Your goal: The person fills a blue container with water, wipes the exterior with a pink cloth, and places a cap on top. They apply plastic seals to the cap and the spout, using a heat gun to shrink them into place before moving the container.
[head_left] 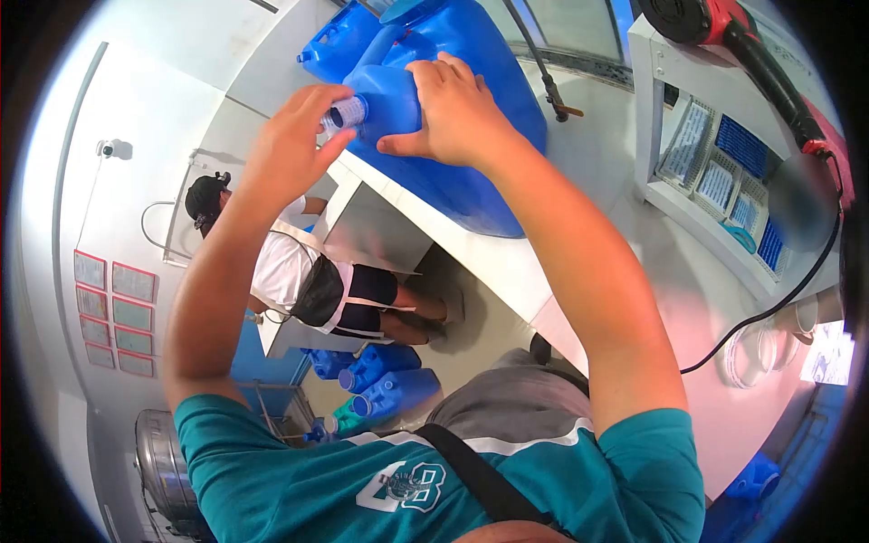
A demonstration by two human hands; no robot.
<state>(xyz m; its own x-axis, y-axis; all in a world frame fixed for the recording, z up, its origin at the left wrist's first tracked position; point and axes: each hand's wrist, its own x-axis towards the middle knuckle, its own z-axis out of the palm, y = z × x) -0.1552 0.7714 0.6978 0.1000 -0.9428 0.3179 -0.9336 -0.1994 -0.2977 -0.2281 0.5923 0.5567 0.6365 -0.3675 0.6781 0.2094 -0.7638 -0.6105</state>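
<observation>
A blue plastic jug (389, 104) stands on the white counter, with its round neck (349, 111) facing my left hand. My left hand (294, 136) has thumb and fingers closed around a clear printed plastic seal (333, 118) at that neck. Over the corner of the jug, my right hand (453, 113) holds it, thumb on one face and fingers across the top. Behind the jug, a large blue container (507, 81) rises close to my right hand. Another blue jug (344, 45) lies farther back.
A person (308, 281) in a white top and dark cap stands at another counter to the left. Several blue jugs (398, 394) are on the floor. At right, a white shelf (647, 118) holds baskets (720, 176), with a red and black corded tool (760, 63) above.
</observation>
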